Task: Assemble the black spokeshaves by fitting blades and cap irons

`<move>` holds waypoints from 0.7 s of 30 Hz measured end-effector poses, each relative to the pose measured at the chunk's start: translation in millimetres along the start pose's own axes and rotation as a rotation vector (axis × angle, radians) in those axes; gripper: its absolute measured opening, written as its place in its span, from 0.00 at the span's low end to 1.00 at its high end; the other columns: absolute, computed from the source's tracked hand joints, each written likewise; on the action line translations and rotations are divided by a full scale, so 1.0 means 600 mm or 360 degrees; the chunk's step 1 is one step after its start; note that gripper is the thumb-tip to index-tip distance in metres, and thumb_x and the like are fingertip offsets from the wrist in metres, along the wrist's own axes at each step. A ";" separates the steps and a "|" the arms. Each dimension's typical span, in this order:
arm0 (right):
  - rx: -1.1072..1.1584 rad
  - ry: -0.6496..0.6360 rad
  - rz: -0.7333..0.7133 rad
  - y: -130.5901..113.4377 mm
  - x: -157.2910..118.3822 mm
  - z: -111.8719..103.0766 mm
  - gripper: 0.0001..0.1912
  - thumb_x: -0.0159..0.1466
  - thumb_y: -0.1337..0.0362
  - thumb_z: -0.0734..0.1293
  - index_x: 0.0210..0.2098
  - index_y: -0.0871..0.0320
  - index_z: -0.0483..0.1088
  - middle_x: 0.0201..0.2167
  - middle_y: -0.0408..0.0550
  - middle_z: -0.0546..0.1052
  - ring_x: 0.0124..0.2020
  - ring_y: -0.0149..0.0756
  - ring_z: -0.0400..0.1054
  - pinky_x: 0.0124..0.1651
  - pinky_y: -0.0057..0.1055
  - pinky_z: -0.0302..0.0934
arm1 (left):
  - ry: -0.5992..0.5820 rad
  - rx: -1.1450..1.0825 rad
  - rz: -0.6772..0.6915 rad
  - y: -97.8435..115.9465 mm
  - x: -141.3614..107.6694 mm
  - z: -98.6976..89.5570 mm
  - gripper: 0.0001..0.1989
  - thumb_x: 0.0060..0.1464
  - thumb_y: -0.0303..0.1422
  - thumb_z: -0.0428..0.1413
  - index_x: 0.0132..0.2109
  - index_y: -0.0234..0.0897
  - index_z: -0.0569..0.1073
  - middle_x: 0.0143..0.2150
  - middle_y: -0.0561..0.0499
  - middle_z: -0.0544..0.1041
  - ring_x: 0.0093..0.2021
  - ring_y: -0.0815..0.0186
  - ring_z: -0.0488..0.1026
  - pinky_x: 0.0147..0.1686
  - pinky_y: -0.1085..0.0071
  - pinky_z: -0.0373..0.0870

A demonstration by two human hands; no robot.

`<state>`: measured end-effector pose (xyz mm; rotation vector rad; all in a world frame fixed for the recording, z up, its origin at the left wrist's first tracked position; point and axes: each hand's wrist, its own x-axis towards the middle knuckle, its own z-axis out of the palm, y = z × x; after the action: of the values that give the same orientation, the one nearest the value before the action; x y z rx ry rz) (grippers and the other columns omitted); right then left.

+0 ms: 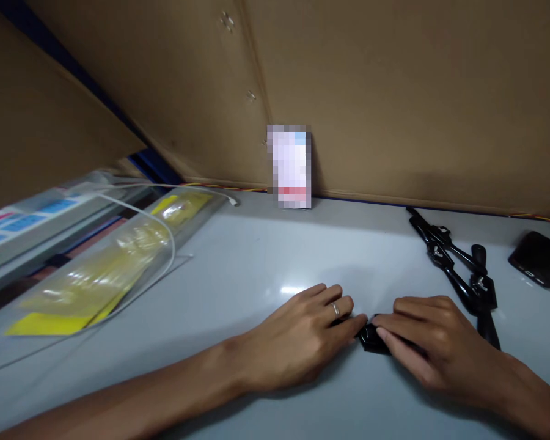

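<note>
A black spokeshave (374,342) lies low over the table, only its middle showing between my two hands. My left hand (309,333), with a ring on one finger, is closed at its left side, the index fingertip against it. From the right, my right hand (440,348) pinches it with thumb and fingers. Both handles are hidden by the hands. Beyond my right hand, two more black spokeshaves (458,287) lie close together, one partly overlapping the other.
A smartphone (293,168) with a lit, blurred screen leans on the cardboard wall (394,91). A dark rounded object (539,260) lies far right. At left are a clear plastic sleeve with yellow sheets (119,256), a white cable (172,244) and a white box with blue labels (32,223).
</note>
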<state>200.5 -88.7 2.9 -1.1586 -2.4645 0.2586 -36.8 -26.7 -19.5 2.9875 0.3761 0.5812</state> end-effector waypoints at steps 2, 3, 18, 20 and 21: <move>-0.0013 0.0055 0.0026 0.006 0.002 -0.005 0.19 0.72 0.69 0.58 0.27 0.58 0.72 0.23 0.43 0.68 0.23 0.31 0.59 0.29 0.34 0.50 | -0.0010 0.0010 0.0004 0.000 0.000 -0.001 0.12 0.68 0.26 0.49 0.54 0.32 0.72 0.37 0.48 0.73 0.36 0.62 0.68 0.34 0.65 0.66; 0.0006 0.0065 0.0048 0.009 0.002 -0.010 0.20 0.72 0.68 0.58 0.25 0.58 0.71 0.21 0.42 0.67 0.22 0.30 0.58 0.28 0.34 0.49 | -0.0014 0.0018 0.0008 0.000 -0.001 -0.002 0.12 0.68 0.27 0.50 0.54 0.32 0.72 0.37 0.48 0.73 0.36 0.62 0.69 0.33 0.65 0.66; -0.0094 -0.0459 0.0196 0.023 -0.007 -0.032 0.16 0.63 0.71 0.64 0.49 0.54 0.73 0.35 0.47 0.72 0.31 0.36 0.66 0.34 0.33 0.58 | -0.0125 0.0005 -0.0072 -0.013 -0.004 -0.001 0.16 0.64 0.28 0.51 0.58 0.31 0.69 0.39 0.48 0.76 0.37 0.61 0.71 0.39 0.63 0.73; -0.0098 -0.0451 0.0187 0.024 -0.007 -0.032 0.14 0.63 0.71 0.64 0.47 0.55 0.74 0.34 0.46 0.71 0.30 0.35 0.65 0.33 0.33 0.58 | -0.0128 -0.0006 -0.0076 -0.013 -0.003 -0.002 0.16 0.64 0.28 0.51 0.58 0.31 0.69 0.39 0.48 0.76 0.37 0.61 0.71 0.39 0.63 0.73; -0.0097 -0.0448 0.0182 0.024 -0.007 -0.032 0.14 0.63 0.71 0.64 0.46 0.55 0.74 0.34 0.46 0.71 0.30 0.35 0.65 0.33 0.33 0.57 | -0.0128 -0.0011 -0.0078 -0.012 -0.002 -0.002 0.16 0.64 0.28 0.51 0.58 0.32 0.69 0.39 0.48 0.76 0.36 0.62 0.71 0.39 0.64 0.73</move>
<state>221.2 -82.9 14.2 -1.3738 -2.6654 0.4068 -40.2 -19.9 -19.7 2.9747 0.4387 0.4550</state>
